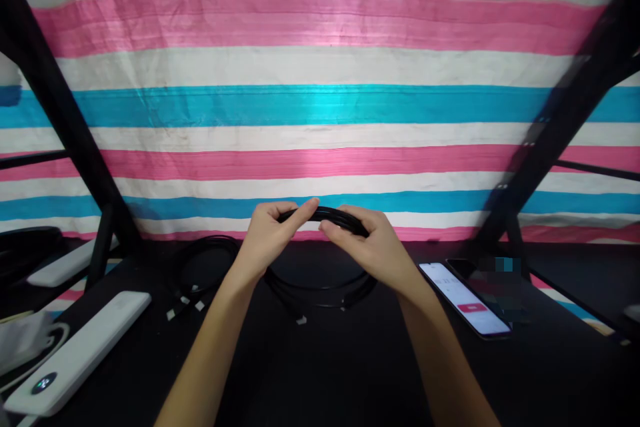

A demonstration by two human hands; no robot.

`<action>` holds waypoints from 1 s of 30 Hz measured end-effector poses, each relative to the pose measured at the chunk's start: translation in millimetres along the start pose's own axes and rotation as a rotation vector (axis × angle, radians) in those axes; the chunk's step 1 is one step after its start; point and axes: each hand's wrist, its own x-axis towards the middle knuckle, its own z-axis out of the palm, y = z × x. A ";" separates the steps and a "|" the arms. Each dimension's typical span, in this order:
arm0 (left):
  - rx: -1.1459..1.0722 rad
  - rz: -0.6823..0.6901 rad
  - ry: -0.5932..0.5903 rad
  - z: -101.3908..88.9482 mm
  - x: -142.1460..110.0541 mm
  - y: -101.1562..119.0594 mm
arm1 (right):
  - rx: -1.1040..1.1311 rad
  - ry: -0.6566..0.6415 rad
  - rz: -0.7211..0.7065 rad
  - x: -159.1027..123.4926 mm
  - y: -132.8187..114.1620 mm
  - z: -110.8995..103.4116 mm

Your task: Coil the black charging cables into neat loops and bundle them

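Observation:
Both my hands are raised over the middle of a black table (320, 373) and grip the top of a coiled black cable (325, 215). My left hand (270, 233) pinches the coil from the left, thumb and fingers closed over it. My right hand (373, 243) wraps the coil from the right. The lower loop of the cable (320, 290) hangs down to the table, and a pale plug end (301, 320) lies on the surface below.
A second black cable coil (200, 267) with white plug ends lies left of my hands. A white power bank (75, 353) sits at the left front, another white bar (65, 265) behind it. A lit phone (465, 299) lies to the right. Black frame struts and a striped cloth stand behind.

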 end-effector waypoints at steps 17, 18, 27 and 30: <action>-0.673 -0.185 0.139 -23.9 8.8 -2.6 | 0.650 0.067 0.189 12.0 22.4 -0.5; -0.749 -0.171 0.187 -23.0 10.5 -3.1 | 0.686 0.051 0.197 12.0 22.1 2.8; -0.965 -0.175 0.443 1.4 14.6 -12.4 | 0.822 0.286 0.188 10.4 23.2 26.6; -0.980 -0.165 0.498 18.6 12.7 -17.4 | 0.900 0.421 0.195 8.1 18.7 30.9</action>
